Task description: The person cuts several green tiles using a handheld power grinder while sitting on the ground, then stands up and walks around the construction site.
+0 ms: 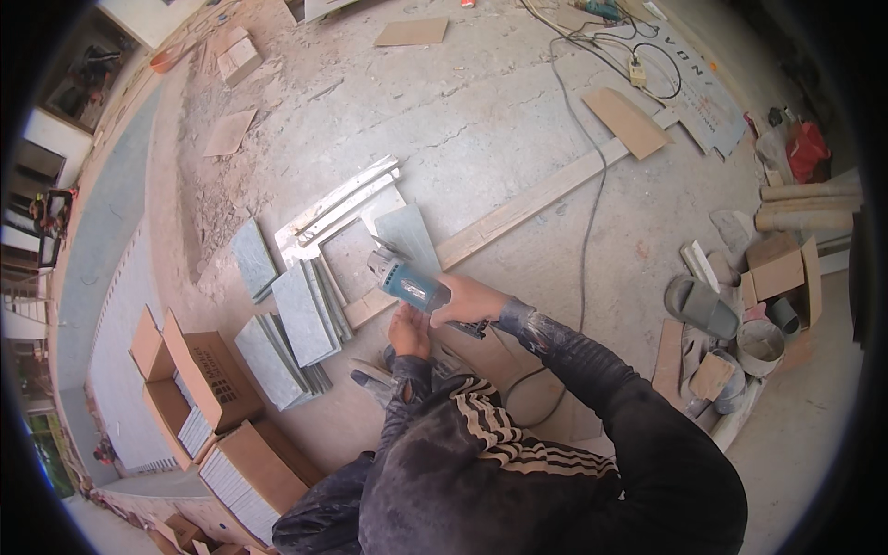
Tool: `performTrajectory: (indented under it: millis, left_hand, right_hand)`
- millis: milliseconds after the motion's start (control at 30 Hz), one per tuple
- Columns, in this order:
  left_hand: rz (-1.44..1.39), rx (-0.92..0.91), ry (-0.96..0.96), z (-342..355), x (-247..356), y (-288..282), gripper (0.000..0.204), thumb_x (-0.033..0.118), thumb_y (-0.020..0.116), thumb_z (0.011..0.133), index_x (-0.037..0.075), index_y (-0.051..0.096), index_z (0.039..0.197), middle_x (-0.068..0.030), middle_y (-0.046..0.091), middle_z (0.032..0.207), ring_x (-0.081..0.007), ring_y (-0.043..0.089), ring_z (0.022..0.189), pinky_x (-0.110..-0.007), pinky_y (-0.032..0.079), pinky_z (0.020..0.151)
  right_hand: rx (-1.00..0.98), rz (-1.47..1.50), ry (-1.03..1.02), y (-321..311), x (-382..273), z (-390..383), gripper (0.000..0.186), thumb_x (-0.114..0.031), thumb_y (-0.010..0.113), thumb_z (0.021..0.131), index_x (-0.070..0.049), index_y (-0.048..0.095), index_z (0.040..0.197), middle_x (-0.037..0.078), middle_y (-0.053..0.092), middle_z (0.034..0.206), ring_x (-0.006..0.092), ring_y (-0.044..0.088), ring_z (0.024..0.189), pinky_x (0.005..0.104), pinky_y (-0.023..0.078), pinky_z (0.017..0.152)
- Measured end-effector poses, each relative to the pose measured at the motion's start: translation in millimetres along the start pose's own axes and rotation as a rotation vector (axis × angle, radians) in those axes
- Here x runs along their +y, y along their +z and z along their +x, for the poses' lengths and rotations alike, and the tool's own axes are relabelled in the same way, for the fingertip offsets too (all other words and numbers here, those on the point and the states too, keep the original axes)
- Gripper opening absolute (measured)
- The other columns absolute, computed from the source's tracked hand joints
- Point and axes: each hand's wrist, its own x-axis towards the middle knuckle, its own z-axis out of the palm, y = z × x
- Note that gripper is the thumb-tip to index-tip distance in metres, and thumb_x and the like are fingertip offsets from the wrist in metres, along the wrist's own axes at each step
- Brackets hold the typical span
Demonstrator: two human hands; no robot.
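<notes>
Left of the grinder, we have two open cardboard boxes holding upright tiles. Our right hand, arm bent, has its fingers clamped on the grinder; our left hand is just below it, grip unclear.

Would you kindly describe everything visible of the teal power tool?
The teal power tool has a plastic-looking body with a pale label and a grey, metallic-looking head. It slants, head toward the view's upper left. The right hand grips its rear; the left hand is close by, contact unclear. Whether it is running cannot be told.
</notes>
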Motion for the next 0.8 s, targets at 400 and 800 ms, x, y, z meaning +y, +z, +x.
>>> performTrajectory:
  millis: [400, 800]
  left_hand:
    - [-0.006, 0.05, -0.057, -4.7, 4.0, 12.4, 0.027, 0.025, 0.054, 0.092, 0.004, 0.05, 0.108, -0.0092, 0.056, 0.105, -0.0222, 0.056, 0.098, -0.037, 0.042, 0.089]
    - [0.018, 0.009, 0.096, -15.1, 64.1, 30.7, 0.024, 0.014, 0.057, 0.09, -0.001, 0.049, 0.105, -0.0084, 0.053, 0.101, -0.0227, 0.057, 0.089, -0.036, 0.052, 0.084]
  right_hand:
    - [0.046, -0.02, 0.114, -10.9, 6.8, -89.5, 0.058, -0.031, 0.073, 0.063, 0.004, 0.054, 0.106, 0.016, 0.061, 0.09, 0.0236, 0.059, 0.081, 0.0319, 0.047, 0.073]
    - [0.19, 0.286, 0.303, -25.3, -35.5, -182.1, 0.048, -0.013, 0.071, 0.065, 0.001, 0.054, 0.107, 0.004, 0.057, 0.083, 0.0124, 0.055, 0.073, 0.0261, 0.046, 0.067]
